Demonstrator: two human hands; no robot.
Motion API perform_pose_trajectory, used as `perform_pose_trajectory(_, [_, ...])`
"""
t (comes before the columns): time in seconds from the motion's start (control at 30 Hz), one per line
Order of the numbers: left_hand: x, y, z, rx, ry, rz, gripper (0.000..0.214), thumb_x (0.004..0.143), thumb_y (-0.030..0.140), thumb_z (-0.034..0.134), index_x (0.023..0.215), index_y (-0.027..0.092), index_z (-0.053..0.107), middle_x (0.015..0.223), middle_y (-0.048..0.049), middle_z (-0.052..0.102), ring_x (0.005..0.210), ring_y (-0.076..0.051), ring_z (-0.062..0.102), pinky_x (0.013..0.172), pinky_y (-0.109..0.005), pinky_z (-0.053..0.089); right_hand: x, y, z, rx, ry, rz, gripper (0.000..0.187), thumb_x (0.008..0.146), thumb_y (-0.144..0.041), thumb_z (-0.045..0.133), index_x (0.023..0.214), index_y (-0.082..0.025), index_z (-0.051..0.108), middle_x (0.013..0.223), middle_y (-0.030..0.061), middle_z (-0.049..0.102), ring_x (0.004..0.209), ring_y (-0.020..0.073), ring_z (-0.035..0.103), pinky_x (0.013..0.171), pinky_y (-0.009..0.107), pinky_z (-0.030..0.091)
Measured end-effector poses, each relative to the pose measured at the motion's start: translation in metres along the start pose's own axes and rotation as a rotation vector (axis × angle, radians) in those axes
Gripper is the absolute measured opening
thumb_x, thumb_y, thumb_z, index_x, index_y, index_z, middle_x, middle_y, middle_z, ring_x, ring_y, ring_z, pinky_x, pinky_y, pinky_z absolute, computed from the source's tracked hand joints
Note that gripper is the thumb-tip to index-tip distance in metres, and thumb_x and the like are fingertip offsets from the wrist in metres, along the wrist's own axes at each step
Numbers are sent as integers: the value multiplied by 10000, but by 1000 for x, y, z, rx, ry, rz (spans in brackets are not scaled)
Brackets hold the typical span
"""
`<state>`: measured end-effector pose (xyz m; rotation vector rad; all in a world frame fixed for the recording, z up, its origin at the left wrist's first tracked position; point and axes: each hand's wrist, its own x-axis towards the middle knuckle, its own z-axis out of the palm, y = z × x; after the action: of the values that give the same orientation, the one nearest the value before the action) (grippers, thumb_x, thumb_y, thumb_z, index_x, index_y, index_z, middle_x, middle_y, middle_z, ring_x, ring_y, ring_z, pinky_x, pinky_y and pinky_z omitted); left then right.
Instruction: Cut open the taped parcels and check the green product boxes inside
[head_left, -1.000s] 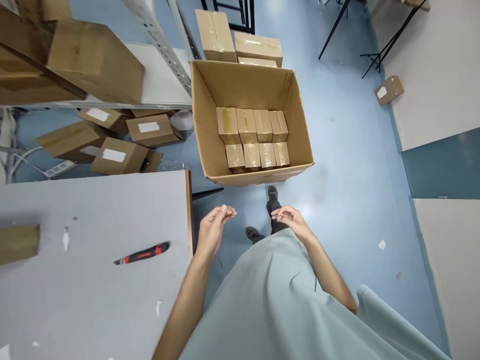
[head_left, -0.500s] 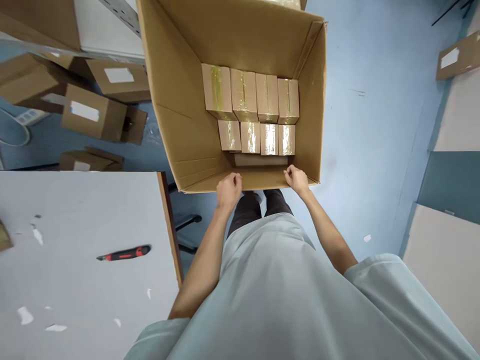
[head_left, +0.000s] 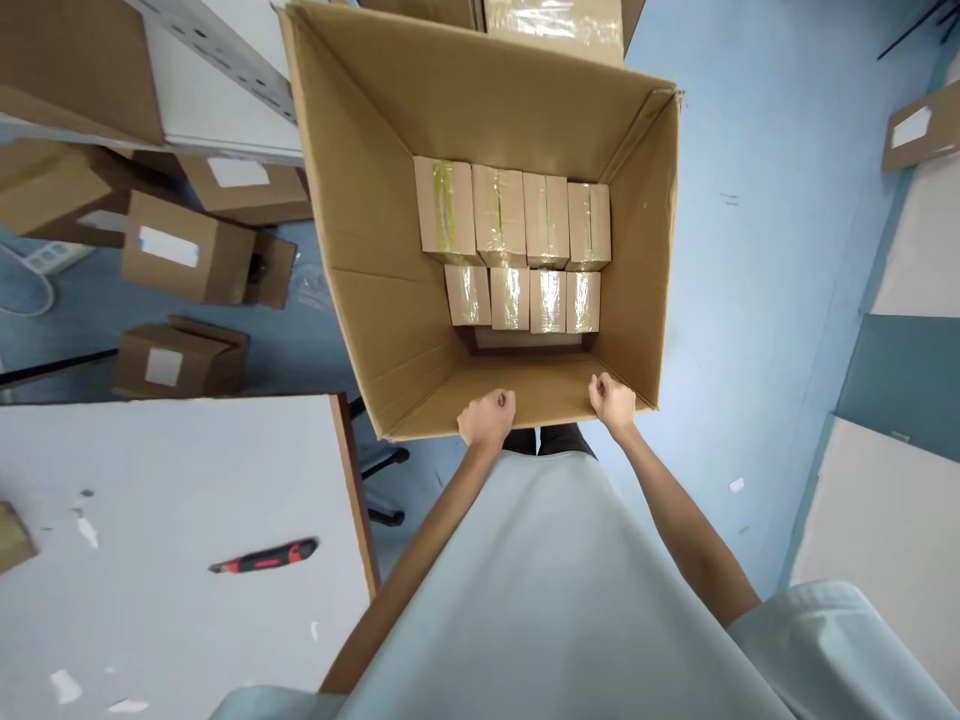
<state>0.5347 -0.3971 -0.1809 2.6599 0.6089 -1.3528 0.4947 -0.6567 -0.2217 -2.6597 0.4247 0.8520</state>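
A large open cardboard box (head_left: 375,300) stands on the blue floor right in front of me. Inside it lie several small taped cartons (head_left: 517,240) in two rows against the far wall. My left hand (head_left: 487,418) is closed over the box's near rim, left of centre. My right hand (head_left: 613,402) is closed over the same rim, close to the right corner. Both arms reach down past my pale shirt.
A grey table (head_left: 172,520) at lower left carries a red and black utility knife (head_left: 264,556) and paper scraps. Labelled cartons (head_left: 180,255) lie on the floor under a metal shelf (head_left: 217,60) at upper left. Taped boxes (head_left: 551,20) stand behind the big box.
I have stepped up to the big box and both hands, empty and apart a second ago, have closed on its near rim. The box now sits slightly nearer to me in view.
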Motion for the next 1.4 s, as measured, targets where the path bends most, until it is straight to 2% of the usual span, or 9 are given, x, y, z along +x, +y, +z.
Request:
perform_pose_trajectory(0.27, [4,0,-3,36,-102,11,481,1150,448,462,1058,277,902,1165,-166,891,1092,-385,836,821,-388,491,-1,8,11,11,101,-11,398,1170,-373,527,812,-236,631,672,18,713,603,168,632,626,287,244])
perform_pose_trajectory(0.67, [2,-2,-10,141,-216,18,490,1157,437,431,1041,271,877,1143,-164,891,1092,-383,842,811,-379,511,-12,8,18,43,110,-81,421,1172,-362,532,780,-237,620,704,20,746,594,149,631,600,295,255])
perform_pose_trajectory(0.9, [-2,3,-17,148,-232,-10,489,1161,427,423,1018,273,865,1149,-175,893,1104,-404,846,823,-401,532,-13,-2,6,46,26,-38,393,1155,-323,564,772,-251,609,736,33,765,650,176,695,615,289,330])
perform_pose_trajectory(1.07, [2,-4,-16,146,-235,-8,482,1151,430,438,959,280,853,1081,-181,884,1038,-402,847,826,-413,549,-11,-11,-8,77,-72,33,377,1162,-337,580,798,-253,636,781,29,770,681,183,704,621,284,348])
perform_pose_trajectory(1.17, [22,-6,-15,97,-327,72,439,1125,423,505,841,269,802,1007,-176,872,1003,-395,842,828,-411,548,0,-14,-13,137,-168,65,382,1164,-355,601,798,-259,650,784,9,766,690,184,702,626,280,350])
perform_pose_trajectory(1.23, [51,3,-13,12,-387,162,419,1098,403,568,744,259,740,951,-161,861,992,-378,838,847,-400,554,23,-17,-13,197,-171,64,372,1172,-369,590,830,-263,687,828,10,787,740,191,728,650,276,387])
perform_pose_trajectory(1.3, [94,23,-11,-68,-401,219,375,1077,362,606,744,253,739,953,-146,866,1021,-361,839,893,-391,572,65,-21,-8,276,-124,69,311,1180,-389,580,959,-265,760,929,25,826,822,202,769,698,270,453])
perform_pose_trajectory(1.37, [144,54,-8,-138,-378,241,265,1073,317,619,943,244,837,1084,-141,894,1108,-350,842,968,-391,592,122,-25,3,377,-82,125,250,1173,-410,607,1220,-256,798,1003,40,854,892,215,807,771,272,532])
perform_pose_trajectory(1.4, [170,73,-5,-188,-357,262,271,1093,317,607,1101,237,866,1192,-140,897,1186,-333,835,1020,-380,596,155,-25,11,407,-66,167,302,1178,-425,599,1322,-237,786,1011,53,861,909,230,821,799,286,566])
